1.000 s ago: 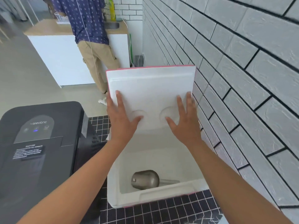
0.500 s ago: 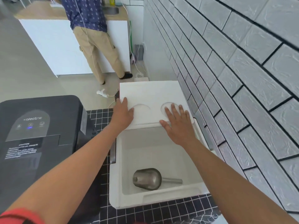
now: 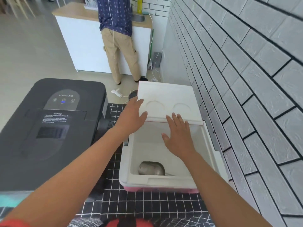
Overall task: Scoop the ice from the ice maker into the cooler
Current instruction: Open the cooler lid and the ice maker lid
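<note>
Black grid cloth (image 3: 147,208) under cooler (image 3: 205,154) (white brick wall (image 3: 246,79) beside).

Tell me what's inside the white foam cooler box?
Inside the white foam cooler box lies a silver metal scoop on the bottom, near the front wall. No ice shows. The front wall and the right hand hide parts of the floor.

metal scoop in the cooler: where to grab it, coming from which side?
Grip the thin handle, reaching down from above through the open top of the cooler. The scoop lies on the floor by the near wall, bowl to the left, handle pointing right, partly hidden by the rim.
</note>
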